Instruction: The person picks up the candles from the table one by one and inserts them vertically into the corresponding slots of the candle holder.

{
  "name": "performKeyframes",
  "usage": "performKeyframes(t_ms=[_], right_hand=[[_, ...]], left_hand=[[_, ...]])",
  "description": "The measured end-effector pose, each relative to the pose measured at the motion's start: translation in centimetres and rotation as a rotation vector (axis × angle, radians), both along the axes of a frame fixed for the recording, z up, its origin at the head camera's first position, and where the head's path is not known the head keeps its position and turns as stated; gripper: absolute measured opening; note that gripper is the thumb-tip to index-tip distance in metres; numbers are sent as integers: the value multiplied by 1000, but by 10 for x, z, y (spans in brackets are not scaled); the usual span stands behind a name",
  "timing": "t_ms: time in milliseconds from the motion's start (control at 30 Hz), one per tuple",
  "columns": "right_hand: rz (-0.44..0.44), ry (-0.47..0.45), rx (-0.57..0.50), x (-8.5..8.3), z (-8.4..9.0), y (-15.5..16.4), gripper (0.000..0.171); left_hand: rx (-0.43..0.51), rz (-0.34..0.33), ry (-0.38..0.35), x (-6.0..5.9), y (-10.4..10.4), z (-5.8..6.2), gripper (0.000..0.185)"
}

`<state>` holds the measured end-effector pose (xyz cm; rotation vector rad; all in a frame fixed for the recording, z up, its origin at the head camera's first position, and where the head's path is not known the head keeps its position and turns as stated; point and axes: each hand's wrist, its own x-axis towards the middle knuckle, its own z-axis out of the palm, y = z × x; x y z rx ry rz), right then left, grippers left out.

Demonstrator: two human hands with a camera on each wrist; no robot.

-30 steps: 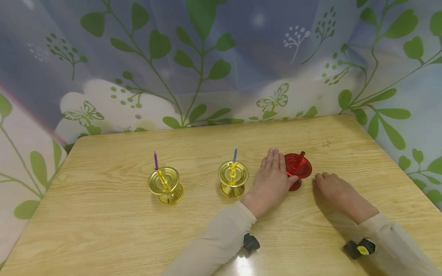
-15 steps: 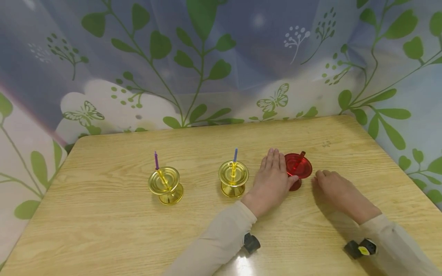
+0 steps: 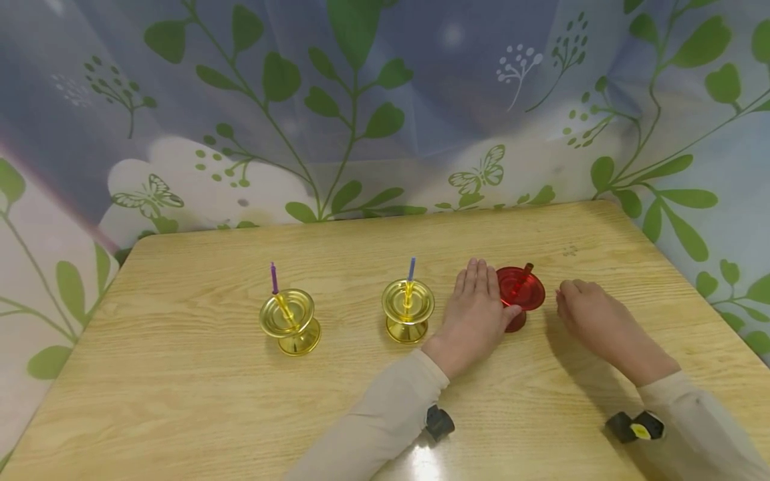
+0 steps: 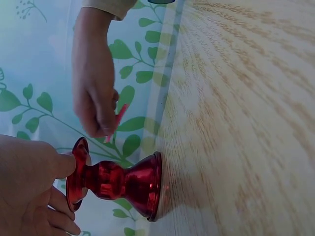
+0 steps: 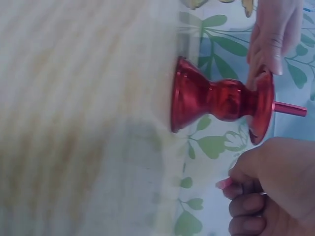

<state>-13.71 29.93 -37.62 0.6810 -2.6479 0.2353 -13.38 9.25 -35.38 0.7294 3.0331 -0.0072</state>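
The red candle holder (image 3: pixel 520 294) stands upright on the wooden worktop (image 3: pixel 180 401), a red candle (image 3: pixel 525 271) rising from its dish. Just left of the holder, the left hand (image 3: pixel 475 314) lies with straight fingers, its thumb touching the dish's rim. Just right of the holder, the right hand (image 3: pixel 592 317) hovers apart from it, its curled fingers pinching a small pink candle (image 4: pixel 118 118). Farther left of the holder stand two gold candle holders (image 3: pixel 408 308) (image 3: pixel 289 321), with a blue candle (image 3: pixel 411 268) and a purple candle (image 3: pixel 273 277).
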Motion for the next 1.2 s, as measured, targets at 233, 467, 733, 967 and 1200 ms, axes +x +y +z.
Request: performKeyframes(t_ms=[233,467,733,967,1200], right_hand=[[-7,20,-33,0,15,-3,19],[27,76,-101,-2,31,-11,12],[73,136,-170,-4,45,-25,7],[146,269,-261,-15,59,-42,4],[186,316,-384,-20,63,-53,4]], left_hand=[[-5,2,2,0,1,0,70],[-12,10,2,0,2,1,71],[-20,18,-2,1,2,1,70],[-12,14,-11,1,0,1,71],[-15,22,-12,0,2,0,72]])
